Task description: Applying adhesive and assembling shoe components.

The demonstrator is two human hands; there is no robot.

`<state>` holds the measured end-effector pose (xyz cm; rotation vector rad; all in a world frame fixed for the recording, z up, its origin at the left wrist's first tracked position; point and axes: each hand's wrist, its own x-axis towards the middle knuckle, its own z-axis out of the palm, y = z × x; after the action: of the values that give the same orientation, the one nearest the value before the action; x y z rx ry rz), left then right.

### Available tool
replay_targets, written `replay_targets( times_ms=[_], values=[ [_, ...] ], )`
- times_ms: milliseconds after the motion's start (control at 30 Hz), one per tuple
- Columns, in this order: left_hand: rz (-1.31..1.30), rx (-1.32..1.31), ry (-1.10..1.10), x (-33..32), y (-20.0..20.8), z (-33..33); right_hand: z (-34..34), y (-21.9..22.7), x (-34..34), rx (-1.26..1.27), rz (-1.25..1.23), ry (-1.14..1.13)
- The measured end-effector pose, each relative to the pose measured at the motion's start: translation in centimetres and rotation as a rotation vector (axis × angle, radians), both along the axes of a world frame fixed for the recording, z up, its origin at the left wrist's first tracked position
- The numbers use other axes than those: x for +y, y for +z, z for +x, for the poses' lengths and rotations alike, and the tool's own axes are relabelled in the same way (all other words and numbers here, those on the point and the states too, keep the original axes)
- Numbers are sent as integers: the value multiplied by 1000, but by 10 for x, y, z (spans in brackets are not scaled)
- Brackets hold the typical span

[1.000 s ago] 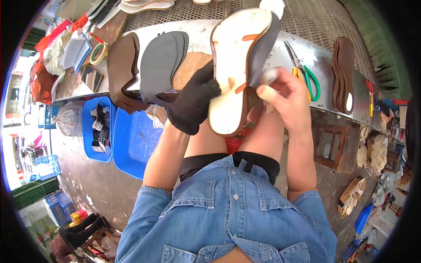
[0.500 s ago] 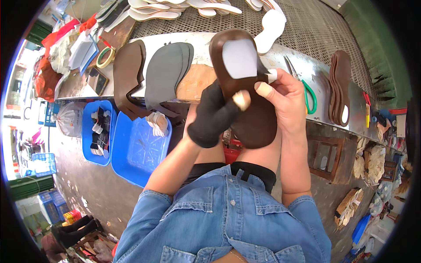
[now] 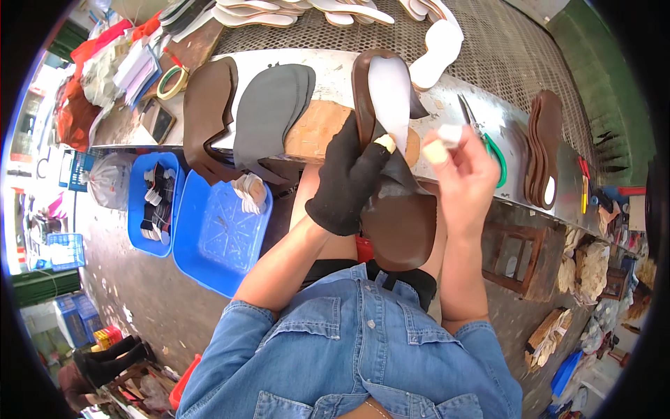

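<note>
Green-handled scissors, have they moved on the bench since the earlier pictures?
No; the scissors keep their place left of the brown stack, shifted neither way.

On the left we see a big blue tub (image 3: 223, 230) on the floor (image 3: 132, 279) and a clear bag (image 3: 109, 185). On the tabletop (image 3: 328, 78), also left, we spot a tape roll (image 3: 183, 78) near a dark phone (image 3: 163, 126); green-handled scissors (image 3: 495, 149) lie right.

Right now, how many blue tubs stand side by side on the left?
2. The left tub holds dark and white pieces; the right tub, nearer the person, has pale pieces at its upper right. More may be hidden under the bench.
</note>
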<state>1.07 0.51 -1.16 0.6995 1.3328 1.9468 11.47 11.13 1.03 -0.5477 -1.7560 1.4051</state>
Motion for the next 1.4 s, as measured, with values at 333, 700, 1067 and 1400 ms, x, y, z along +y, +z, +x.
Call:
replay_targets(
  times_ms=[333,700,1067,1400],
  values=[
    [-20,-147,-76,1,7,3,-4,4,26,-184,166,16],
    [-5,59,-29,2,12,8,3,16,3,-210,771,-70],
    [-23,-22,-221,-6,18,4,-2,9,12,-89,-140,219],
    [-69,-154,-71,-10,-16,-8,8,-19,16,84,-340,321]
  ],
)
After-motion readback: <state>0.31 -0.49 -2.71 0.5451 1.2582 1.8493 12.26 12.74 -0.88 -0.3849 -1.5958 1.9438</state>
